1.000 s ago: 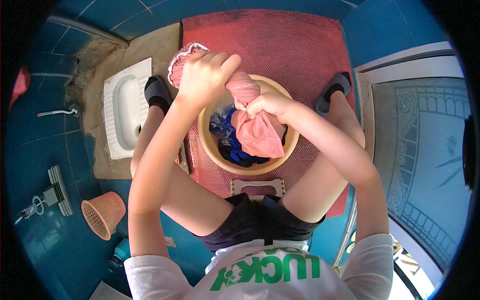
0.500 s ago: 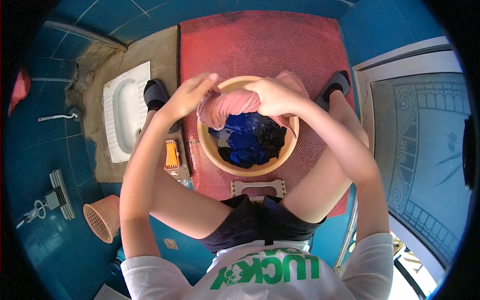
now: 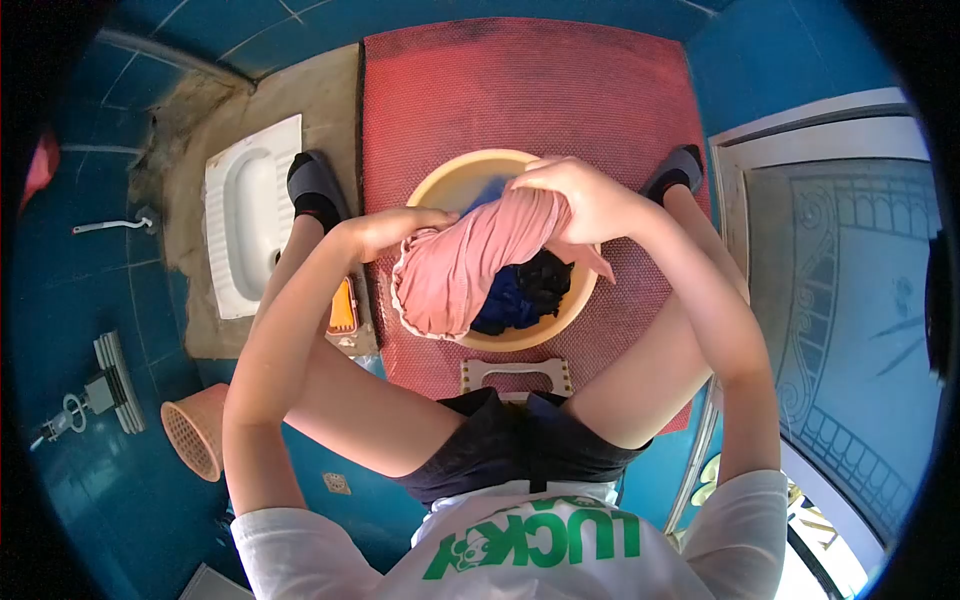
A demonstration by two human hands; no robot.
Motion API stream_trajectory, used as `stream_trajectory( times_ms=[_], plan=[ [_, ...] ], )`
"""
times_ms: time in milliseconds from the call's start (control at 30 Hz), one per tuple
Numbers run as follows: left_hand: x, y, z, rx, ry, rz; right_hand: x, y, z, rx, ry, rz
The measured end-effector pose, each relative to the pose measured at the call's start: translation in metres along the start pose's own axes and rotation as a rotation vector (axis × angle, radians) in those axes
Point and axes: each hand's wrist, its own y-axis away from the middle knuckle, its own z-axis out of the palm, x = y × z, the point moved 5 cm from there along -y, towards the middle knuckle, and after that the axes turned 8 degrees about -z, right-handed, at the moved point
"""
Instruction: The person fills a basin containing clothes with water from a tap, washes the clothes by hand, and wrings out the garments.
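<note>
A pink garment (image 3: 480, 260) with a pale ruffled edge is stretched over a round yellow basin (image 3: 440, 185), its ruffled end hanging past the near-left side of the rim. My left hand (image 3: 400, 230) is closed on the cloth at the left. On the other side, my right hand (image 3: 590, 200) grips a bunched part of the same garment, and a loose tip dangles below it. Dark blue cloth (image 3: 505, 303) and black cloth (image 3: 545, 280) lie in the basin below, partly covered by the pink one.
The basin stands on a red mat (image 3: 520, 90). To the left are a white squat toilet (image 3: 250, 215), an orange brush (image 3: 343, 305) and a tilted pink basket (image 3: 195, 430). A low stool (image 3: 515, 368) is under me. At right is a glass door (image 3: 850, 260).
The pink garment has gone from a bunched twist to a wider, hanging sheet. My left hand has come down toward me and now grips its side; my right hand has shifted slightly right.
</note>
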Motion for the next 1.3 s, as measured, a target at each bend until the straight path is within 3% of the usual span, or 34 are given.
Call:
stream_trajectory(
  times_ms=[100,167,233,300,433,467,600,667,700,767,867,967,1000,1100,1233,1300],
  plan=[
    [0.002,0.017,-0.005,-0.075,0.246,-0.141,0.001,0.005,-0.016,0.058,0.004,0.019],
    [0.000,0.029,-0.008,-0.114,0.253,-0.143,0.005,0.010,-0.026,0.110,-0.090,0.105],
    [-0.021,0.019,-0.036,-0.254,0.527,-0.049,0.008,0.014,-0.028,0.178,-0.086,0.077],
    [-0.001,0.046,-0.016,-0.266,0.619,0.231,0.014,0.017,-0.030,0.292,-0.141,0.099],
    [-0.016,0.051,-0.011,-0.233,0.754,0.227,0.016,0.016,-0.031,0.345,-0.039,0.014],
    [-0.080,0.001,-0.060,-0.540,0.911,0.175,0.015,0.014,-0.032,0.345,-0.039,0.014],
    [-0.081,0.009,-0.005,-0.605,0.652,0.079,0.008,0.005,-0.035,0.380,0.130,-0.138],
    [-0.029,0.049,0.047,-0.518,0.462,0.028,0.004,0.002,-0.032,0.381,0.195,-0.223],
    [-0.037,0.035,0.056,-0.638,0.446,0.162,0.002,0.002,-0.030,0.398,0.235,-0.230],
    [-0.054,0.026,0.061,-0.591,0.297,-0.067,-0.004,0.001,-0.026,0.412,0.271,-0.242],
    [-0.044,0.029,0.078,-0.612,0.046,-0.117,-0.013,0.002,-0.027,0.468,0.341,-0.199],
    [-0.041,0.036,0.079,-0.606,0.030,-0.029,-0.021,0.003,-0.029,0.484,0.437,-0.256],
    [-0.050,0.035,0.081,-0.604,0.186,0.005,-0.022,0.004,-0.032,0.518,0.457,-0.276],
    [-0.050,0.035,0.084,-0.601,0.278,0.076,-0.021,0.008,-0.038,0.569,0.511,-0.289],
    [-0.064,0.033,0.086,-0.420,0.213,-0.088,-0.022,0.004,-0.042,0.592,0.582,-0.355],
    [-0.030,0.052,0.100,-0.474,0.180,-0.064,-0.021,0.008,-0.040,0.580,0.563,-0.371]
  ],
)
